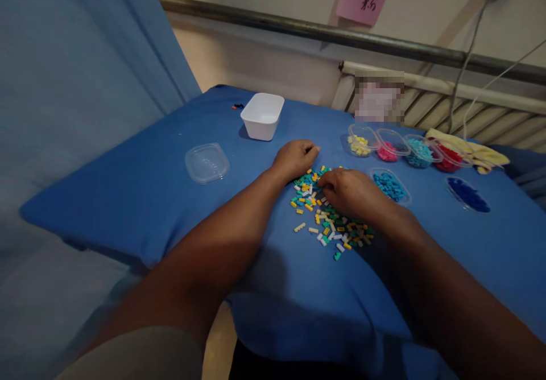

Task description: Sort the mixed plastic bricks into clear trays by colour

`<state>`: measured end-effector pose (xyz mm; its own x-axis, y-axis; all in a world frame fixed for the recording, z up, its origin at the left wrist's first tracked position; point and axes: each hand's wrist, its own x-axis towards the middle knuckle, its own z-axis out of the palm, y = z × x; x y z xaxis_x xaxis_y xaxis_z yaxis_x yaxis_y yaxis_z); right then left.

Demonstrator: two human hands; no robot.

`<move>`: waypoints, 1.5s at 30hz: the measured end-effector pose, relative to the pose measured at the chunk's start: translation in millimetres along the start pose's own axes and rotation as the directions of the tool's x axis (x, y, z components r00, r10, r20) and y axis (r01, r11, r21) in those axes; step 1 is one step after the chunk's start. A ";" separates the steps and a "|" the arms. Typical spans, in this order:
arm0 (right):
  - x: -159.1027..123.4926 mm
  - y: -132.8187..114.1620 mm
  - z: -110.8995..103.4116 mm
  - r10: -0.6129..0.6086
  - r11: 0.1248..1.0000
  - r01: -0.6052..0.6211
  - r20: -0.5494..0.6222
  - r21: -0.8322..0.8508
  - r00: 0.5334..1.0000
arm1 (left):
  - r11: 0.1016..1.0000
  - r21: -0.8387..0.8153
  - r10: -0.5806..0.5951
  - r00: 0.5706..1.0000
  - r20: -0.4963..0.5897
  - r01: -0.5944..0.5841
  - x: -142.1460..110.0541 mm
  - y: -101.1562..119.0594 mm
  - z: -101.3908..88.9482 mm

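Observation:
A loose pile of small toy building bricks (326,218) in yellow, white, green and blue is spread over the blue cloth. At its far left edge rests my left hand (295,158), its fingers curled in and whatever they hold hidden. My right hand (346,191) reaches into the middle of the pile with thumb and fingertips pinched together. Any brick between those fingertips is too small to make out. Just beyond my right wrist sits a clear tub of blue bricks (389,186).
A white plastic tub (261,117) stands at the back, with a clear lid (207,163) lying to its left. Clear tubs of pale yellow (359,145), pink (387,151), turquoise (420,153) and red pieces (447,158) line the back right. Dark blue pieces (468,194) lie farther right, near a yellow cloth (482,150).

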<state>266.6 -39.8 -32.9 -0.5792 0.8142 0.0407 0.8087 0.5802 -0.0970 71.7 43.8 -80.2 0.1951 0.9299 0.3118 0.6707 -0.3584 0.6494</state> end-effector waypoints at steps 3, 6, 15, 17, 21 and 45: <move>2.0 -7.0 -3.9 0.013 0.999 -0.012 0.042 -0.040 0.999 | 1.000 0.015 -0.002 1.000 0.008 0.002 0.9 0.4 -1.9; 1.6 -5.3 -5.1 0.013 1.000 -0.013 0.013 -0.006 1.000 | 1.000 0.014 -0.002 1.000 0.006 0.002 1.6 0.5 -3.5; -42.6 112.2 -9.0 0.385 0.923 -0.362 -0.321 0.132 0.865 | 1.000 0.012 -0.002 1.000 0.005 0.002 2.1 0.1 -5.1; -50.6 131.4 -5.0 0.445 0.895 -0.424 -0.274 0.135 0.852 | 1.000 0.018 -0.012 1.000 0.005 0.012 2.6 0.7 -5.2; -59.3 144.5 2.8 0.445 0.895 -0.410 -0.324 0.175 0.835 | 0.999 0.027 -0.027 1.000 -0.001 0.027 3.5 1.9 -5.7; -46.6 95.9 9.5 0.182 0.981 -0.127 -0.461 0.148 0.869 | 1.000 0.022 -0.020 1.000 0.006 0.020 1.7 1.4 -3.3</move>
<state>370.2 -22.3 -53.5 -0.3083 0.8237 0.4759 0.8517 0.4619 -0.2476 70.7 44.6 -76.6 0.1859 0.9373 0.2948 0.6903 -0.3381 0.6397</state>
